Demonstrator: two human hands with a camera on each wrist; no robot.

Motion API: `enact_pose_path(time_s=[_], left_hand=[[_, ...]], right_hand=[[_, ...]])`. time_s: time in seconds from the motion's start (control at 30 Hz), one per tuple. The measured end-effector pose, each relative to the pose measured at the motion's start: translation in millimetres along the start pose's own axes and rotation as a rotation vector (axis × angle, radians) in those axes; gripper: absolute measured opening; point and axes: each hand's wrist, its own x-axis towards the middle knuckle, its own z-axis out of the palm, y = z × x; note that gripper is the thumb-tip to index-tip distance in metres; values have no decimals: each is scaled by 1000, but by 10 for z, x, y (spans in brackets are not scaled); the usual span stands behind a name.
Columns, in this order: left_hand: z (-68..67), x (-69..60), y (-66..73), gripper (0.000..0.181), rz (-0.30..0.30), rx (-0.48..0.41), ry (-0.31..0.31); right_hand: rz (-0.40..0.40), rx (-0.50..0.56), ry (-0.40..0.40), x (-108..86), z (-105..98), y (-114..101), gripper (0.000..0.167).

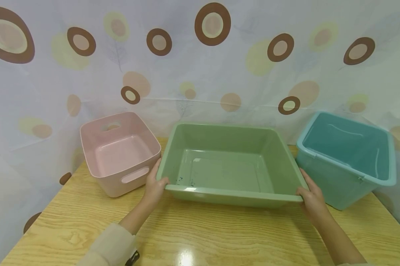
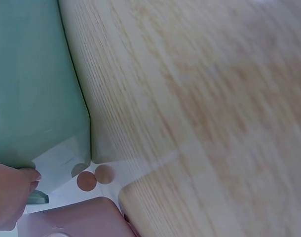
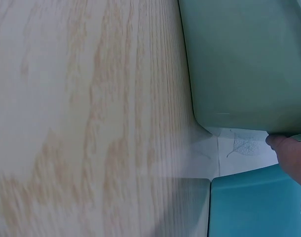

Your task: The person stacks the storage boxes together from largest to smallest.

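A wide green plastic basin (image 1: 226,173) stands between two other containers, and both hands grip its rim. At its near left corner the left hand (image 1: 155,184) holds the edge, thumb over the top. On the near right corner the right hand (image 1: 311,195) holds the rim in the same way. Small dark specks mark the basin's floor at left; otherwise nothing lies inside. The left wrist view shows the left hand (image 2: 12,192) by the basin's outer wall (image 2: 37,89). In the right wrist view, fingers of the right hand (image 3: 293,155) touch the basin's edge.
Close to the left hand sits a pink bin (image 1: 130,177) with handle slots. A taller teal bin (image 1: 339,177) stands right of the basin, near the right hand. All are on a wood-grain table (image 1: 220,236), with a patterned cloth (image 1: 186,66) hanging behind.
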Motion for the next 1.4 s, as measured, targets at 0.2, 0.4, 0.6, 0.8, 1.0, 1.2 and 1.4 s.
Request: enact_pose_path(time_s=[0.2,0.4,0.6,0.8,1.0,1.2,1.4], left_hand=[[-15,-23,-6,85,-14,-8,-21],[-20,-45,-12,85,-19,-9,-25],[-30,-65,-14,85,-17,-3,-28],[-36,-71,-5,86,-16,-3,-28],[-37,-70,6,85,-13,-8,-30],[-47,-81,15,86,-12,-10,-45],[-54,-104,31,86,-7,0,-42]], right_hand=[[-2,38,2,-2,-5,12,82],[6,48,-1,-21,-22,33,82],[14,44,-2,-40,-23,58,81],[6,47,-5,-42,-16,47,82],[2,44,-3,-51,-10,33,82],[2,66,9,-55,-10,32,83],[11,78,-4,-71,-17,42,83]])
